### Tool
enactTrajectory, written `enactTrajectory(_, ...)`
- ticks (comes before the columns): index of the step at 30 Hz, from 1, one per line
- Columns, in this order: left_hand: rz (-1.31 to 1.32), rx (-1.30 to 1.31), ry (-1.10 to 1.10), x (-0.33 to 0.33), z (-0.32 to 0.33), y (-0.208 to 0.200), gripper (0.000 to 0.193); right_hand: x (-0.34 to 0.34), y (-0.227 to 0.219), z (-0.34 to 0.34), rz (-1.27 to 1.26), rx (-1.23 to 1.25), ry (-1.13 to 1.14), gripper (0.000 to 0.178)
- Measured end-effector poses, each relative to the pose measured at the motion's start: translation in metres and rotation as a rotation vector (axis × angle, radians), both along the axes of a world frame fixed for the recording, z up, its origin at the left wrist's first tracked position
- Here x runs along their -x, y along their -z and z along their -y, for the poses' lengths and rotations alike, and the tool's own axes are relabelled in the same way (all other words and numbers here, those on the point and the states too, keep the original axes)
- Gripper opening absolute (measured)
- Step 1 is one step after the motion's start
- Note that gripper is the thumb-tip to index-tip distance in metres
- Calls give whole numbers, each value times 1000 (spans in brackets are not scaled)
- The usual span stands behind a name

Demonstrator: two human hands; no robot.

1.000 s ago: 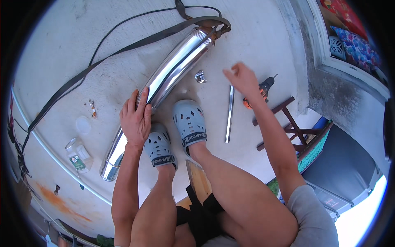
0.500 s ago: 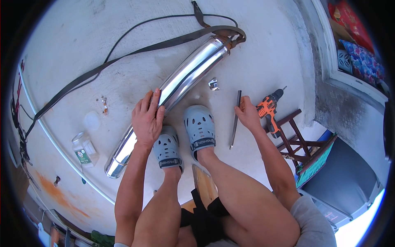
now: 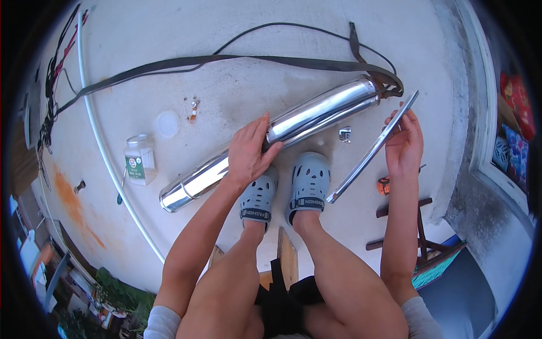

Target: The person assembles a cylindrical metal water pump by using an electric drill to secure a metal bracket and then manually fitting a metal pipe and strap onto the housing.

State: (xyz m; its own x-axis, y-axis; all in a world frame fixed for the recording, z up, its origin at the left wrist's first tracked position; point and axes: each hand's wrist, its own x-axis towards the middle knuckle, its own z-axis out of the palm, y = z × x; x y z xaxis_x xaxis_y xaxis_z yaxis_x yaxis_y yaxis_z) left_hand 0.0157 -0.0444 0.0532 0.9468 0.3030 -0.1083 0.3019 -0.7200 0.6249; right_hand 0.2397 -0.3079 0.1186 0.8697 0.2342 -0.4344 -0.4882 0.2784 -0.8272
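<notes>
Our right fingers [image 3: 412,117] are closed on the metal strip [image 3: 370,152], which juts past them and slopes down-left, ending near our right clog [image 3: 310,175]; it shows bright where half a second ago it looked dark. Our left fingers [image 3: 259,129] stay together across the shiny tube [image 3: 324,110]; whether they grip, we cannot tell. Below our right fingers, our forearm [image 3: 401,226] now mostly hides the drill [image 3: 384,185].

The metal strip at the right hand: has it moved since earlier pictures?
Yes, upward: the strip, its top earlier below the small silver piece, now reaches above it, in the right hand.
</notes>
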Motion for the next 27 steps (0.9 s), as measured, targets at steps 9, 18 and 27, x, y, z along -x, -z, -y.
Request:
enactTrajectory(9, 51, 272, 42, 15, -20, 0, 90, 28, 47, -55, -108, -104, 132, 24)
enactTrajectory(18, 53, 357, 52, 17, -29, 1, 95, 47, 58, -65, -98, 91, 155, 22)
enactTrajectory(27, 55, 347, 52, 13, -36, 5, 92, 41, 65, -71, -37, 107, 133, 25)
